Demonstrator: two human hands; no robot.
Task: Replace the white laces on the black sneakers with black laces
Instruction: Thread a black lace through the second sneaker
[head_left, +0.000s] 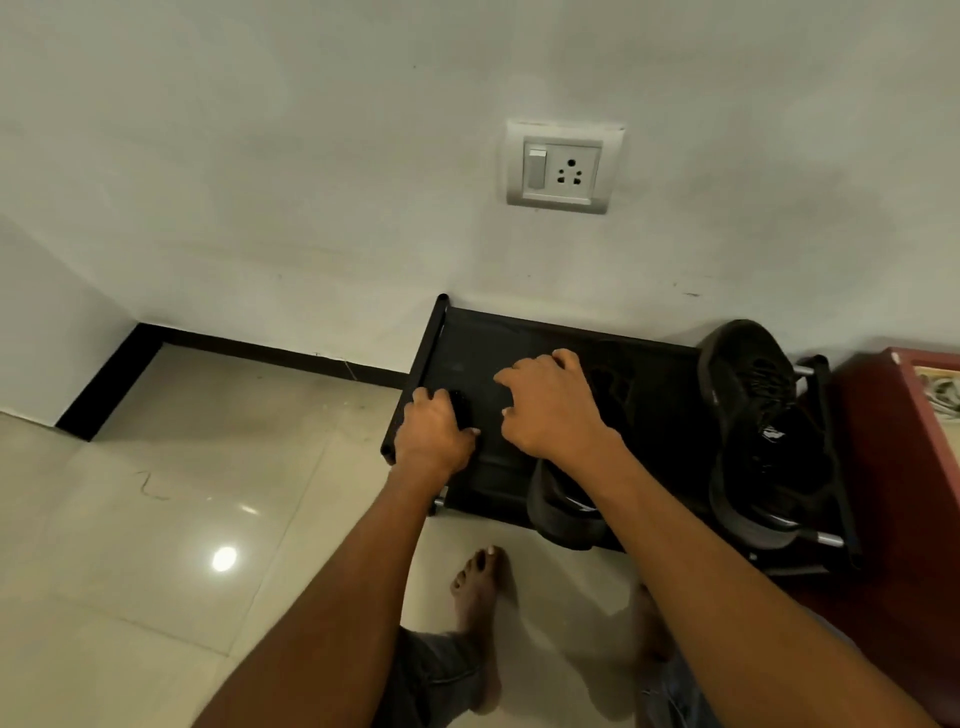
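Two black sneakers lie on top of a low black shoe rack (467, 338) against the wall. The right sneaker (758, 426) lies in full view and its lacing looks dark. My right forearm crosses the left sneaker (569, 512), so only its heel and part of its upper show. My left hand (431, 439) grips a small dark object (461, 408) at the rack's left end; it is too dark to identify. My right hand (550, 405) hovers over the rack top just left of that sneaker, fingers bent downward and holding nothing visible. No white lace shows.
A switch and socket plate (563, 169) sits on the white wall above the rack. A red-brown piece of furniture (904, 467) stands tight against the rack's right side. Glossy tiled floor (208, 467) spreads to the left. My bare foot (480, 587) stands before the rack.
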